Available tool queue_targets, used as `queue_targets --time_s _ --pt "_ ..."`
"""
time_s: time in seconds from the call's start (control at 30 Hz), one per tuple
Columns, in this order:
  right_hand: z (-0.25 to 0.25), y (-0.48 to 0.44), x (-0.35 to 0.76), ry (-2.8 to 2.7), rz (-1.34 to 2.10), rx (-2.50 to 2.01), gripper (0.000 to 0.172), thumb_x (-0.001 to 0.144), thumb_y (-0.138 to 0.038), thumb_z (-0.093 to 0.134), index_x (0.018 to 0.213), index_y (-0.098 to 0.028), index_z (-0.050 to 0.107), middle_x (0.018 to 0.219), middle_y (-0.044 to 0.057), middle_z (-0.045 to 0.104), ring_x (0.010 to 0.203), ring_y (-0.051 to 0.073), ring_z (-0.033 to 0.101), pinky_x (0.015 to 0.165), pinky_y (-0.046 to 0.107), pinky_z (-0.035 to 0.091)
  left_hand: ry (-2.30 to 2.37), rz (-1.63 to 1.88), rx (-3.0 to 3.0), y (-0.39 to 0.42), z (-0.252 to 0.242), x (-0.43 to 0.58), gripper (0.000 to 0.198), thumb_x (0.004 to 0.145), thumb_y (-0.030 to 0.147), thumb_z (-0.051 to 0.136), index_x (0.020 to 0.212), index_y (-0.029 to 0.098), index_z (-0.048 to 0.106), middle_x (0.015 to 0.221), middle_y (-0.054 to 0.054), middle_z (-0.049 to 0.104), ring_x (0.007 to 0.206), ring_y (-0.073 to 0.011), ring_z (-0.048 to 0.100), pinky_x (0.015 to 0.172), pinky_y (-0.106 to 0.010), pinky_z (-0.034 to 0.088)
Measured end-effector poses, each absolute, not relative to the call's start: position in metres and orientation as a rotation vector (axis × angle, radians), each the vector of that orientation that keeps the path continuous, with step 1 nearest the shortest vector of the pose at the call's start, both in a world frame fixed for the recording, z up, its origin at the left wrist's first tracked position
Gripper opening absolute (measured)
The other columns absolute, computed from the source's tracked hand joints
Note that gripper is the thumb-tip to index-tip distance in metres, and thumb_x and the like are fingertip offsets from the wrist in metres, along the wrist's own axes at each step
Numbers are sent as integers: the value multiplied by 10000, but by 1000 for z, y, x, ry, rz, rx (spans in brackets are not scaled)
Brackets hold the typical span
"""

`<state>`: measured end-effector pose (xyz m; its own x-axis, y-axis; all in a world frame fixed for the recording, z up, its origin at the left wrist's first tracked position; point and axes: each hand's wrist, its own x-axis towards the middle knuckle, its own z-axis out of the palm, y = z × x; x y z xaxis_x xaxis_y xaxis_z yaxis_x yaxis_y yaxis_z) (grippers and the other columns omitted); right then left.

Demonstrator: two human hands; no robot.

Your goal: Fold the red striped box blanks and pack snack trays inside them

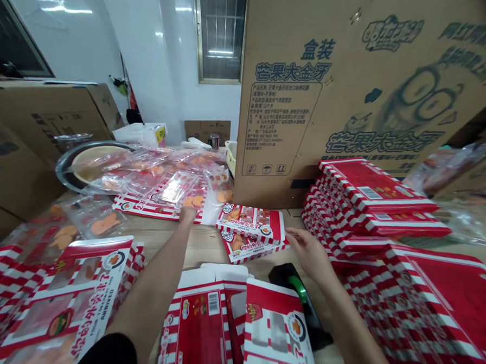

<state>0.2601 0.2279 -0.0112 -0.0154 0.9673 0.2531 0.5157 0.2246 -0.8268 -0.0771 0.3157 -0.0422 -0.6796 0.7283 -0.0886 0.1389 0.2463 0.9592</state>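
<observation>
Cartons (pixel 251 224) printed in red-and-white stripes lie just ahead of the right hand (pixel 307 253), two of them flat on a wooden table (pixel 213 243), one overlapping the other. The right hand is open, fingers spread, its fingertips (pixel 290 234) at or just beside the right corner of the cartons, not clamped on them. The left hand (pixel 186 215) reaches forward, well apart from the right, its fingers drawn together. It comes down at the edge of a striped carton sheet (pixel 154 205) lying under clear pouches; whether it grips anything cannot be told. Between the hands and nearer the wearer, unfolded carton blanks (pixel 199 328) lie in a heap, beside a black tape dispenser (pixel 291 280) with a green roll (pixel 298 289) just below the right hand. To the right of that hand rise stacks of flat red cartons (pixel 374 202), with a larger pile (pixel 429 308) nearer the wearer. Left of the left hand, more flat cartons (pixel 60 305) spread across the table, and clear pouches of orange pieces (pixel 94 225) lie ahead of them, with a round basin (pixel 95 162) beyond. A tall corrugated shipping carton (pixel 315 91) with Chinese print and a cartoon stands upright ahead of the right hand.
</observation>
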Motion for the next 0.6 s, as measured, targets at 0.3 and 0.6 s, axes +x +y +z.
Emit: queue_targets --time_s 0.3,0.6 --pt "14 187 257 -1745 594 -1375 298 779 -396 514 922 -180 662 959 107 688 873 254 635 802 380 473 2304 963 1461 306 -53 -65 327 851 287 528 1148 150 515 1204 -95 518 1063 -236 523 882 -466 436" --pt "20 170 241 -1653 675 -1332 294 793 -404 527 916 -178 669 936 95 701 853 253 646 775 362 484 2253 790 1711 291 -39 -76 300 858 289 519 1125 152 526 1155 -87 546 991 -209 559 830 -422 475"
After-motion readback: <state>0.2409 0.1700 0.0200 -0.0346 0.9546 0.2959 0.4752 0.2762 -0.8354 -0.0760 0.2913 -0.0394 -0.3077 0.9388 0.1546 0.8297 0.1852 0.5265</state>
